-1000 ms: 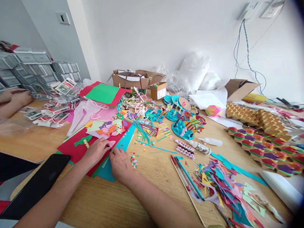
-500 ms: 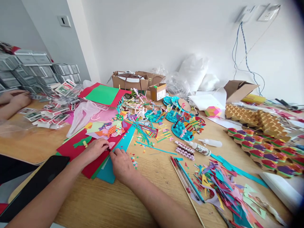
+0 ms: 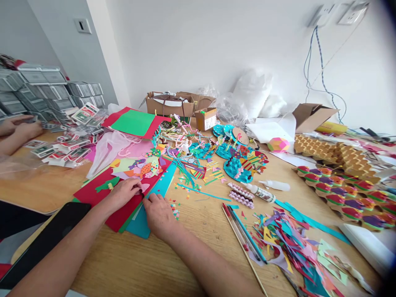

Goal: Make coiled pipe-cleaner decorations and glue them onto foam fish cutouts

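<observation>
Over the red paper sheet (image 3: pixel 119 220), my left hand (image 3: pixel 123 193) is closed in a pinch on a small dark strand (image 3: pixel 142 193), too small to name more exactly. My right hand (image 3: pixel 159 212) lies over the blue paper (image 3: pixel 139 226), its bent fingertips at the strand's lower end; what they pinch is hidden. Just beyond the fingertips lies a pink paper piece (image 3: pixel 145 187). A green paper fish (image 3: pixel 107 184) rests left of my left hand, and spotted paper fish (image 3: pixel 151 168) lie in a heap behind it.
A phone-like black slab (image 3: pixel 46 243) lies under my left forearm. To the right are a glue bottle (image 3: pixel 262 194), brushes (image 3: pixel 247 233), paper scraps (image 3: pixel 287 243) and painted egg cartons (image 3: pixel 343 194). At far left, another person's hands (image 3: pixel 26 128) are near packaged cards (image 3: pixel 66 148).
My hands stay nearly in place. The fingertips have parted slightly, and more of the dark strand shows between them. The other person's hands have shifted a little.
</observation>
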`<act>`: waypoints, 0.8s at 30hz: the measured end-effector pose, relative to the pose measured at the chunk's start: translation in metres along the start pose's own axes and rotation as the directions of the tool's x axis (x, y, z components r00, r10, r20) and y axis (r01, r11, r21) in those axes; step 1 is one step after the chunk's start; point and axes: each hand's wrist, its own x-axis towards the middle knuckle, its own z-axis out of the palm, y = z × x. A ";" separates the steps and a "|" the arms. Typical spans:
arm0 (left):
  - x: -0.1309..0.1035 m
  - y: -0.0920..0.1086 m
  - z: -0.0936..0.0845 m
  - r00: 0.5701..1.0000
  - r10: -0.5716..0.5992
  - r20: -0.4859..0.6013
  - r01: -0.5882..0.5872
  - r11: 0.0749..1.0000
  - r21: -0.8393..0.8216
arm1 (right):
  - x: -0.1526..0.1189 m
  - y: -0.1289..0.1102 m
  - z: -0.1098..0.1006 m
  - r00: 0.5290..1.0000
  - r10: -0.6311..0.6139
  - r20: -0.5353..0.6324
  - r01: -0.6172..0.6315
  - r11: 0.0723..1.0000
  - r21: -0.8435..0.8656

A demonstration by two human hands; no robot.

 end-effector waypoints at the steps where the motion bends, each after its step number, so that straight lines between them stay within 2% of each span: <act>1: 0.000 -0.001 0.000 1.000 0.006 -0.003 -0.006 1.000 0.004 | 0.000 0.000 0.000 1.000 0.002 -0.006 -0.002 1.000 0.000; 8: 0.000 -0.003 0.002 0.999 0.039 -0.028 -0.037 0.998 0.058 | 0.001 0.000 0.002 0.999 -0.006 -0.037 0.007 1.000 0.011; 15: -0.001 -0.002 0.004 0.995 0.092 -0.046 -0.088 0.992 0.091 | 0.003 0.003 -0.001 0.993 -0.023 -0.117 0.031 0.998 0.060; 24: -0.002 0.003 0.004 0.995 0.057 -0.082 -0.051 0.996 0.066 | 0.012 0.004 0.000 0.998 -0.020 -0.054 0.026 0.993 0.118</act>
